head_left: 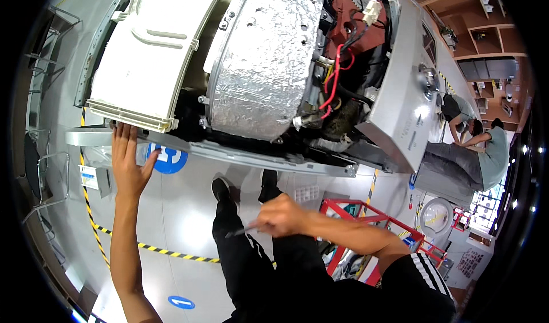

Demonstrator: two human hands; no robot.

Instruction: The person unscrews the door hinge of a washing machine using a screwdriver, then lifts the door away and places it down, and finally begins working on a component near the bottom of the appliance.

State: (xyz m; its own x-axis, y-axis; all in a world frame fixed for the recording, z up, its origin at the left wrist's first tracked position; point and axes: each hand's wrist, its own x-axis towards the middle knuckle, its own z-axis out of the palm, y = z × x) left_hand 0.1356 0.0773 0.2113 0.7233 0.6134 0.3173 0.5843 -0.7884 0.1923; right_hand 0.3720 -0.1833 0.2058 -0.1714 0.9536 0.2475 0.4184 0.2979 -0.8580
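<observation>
An opened appliance fills the upper view. Its white plastic housing (146,60) lies beside a foil-covered curved casing (263,71), with red wires (333,88) and an angled silver panel (394,111) at the right. My left hand (130,163) has its fingers stretched out, tips against the housing's lower edge near the metal frame (257,157). My right hand (280,214) is lower, in front of my legs, closed around a thin grey tool (241,230), slightly blurred.
A red wire-frame cart (343,206) with parts stands at lower right. Two other people (489,163) (457,108) work at the right, beside shelving (486,40). Striped floor tape (177,253) surrounds my standing spot, and metal racking (46,180) is at the left.
</observation>
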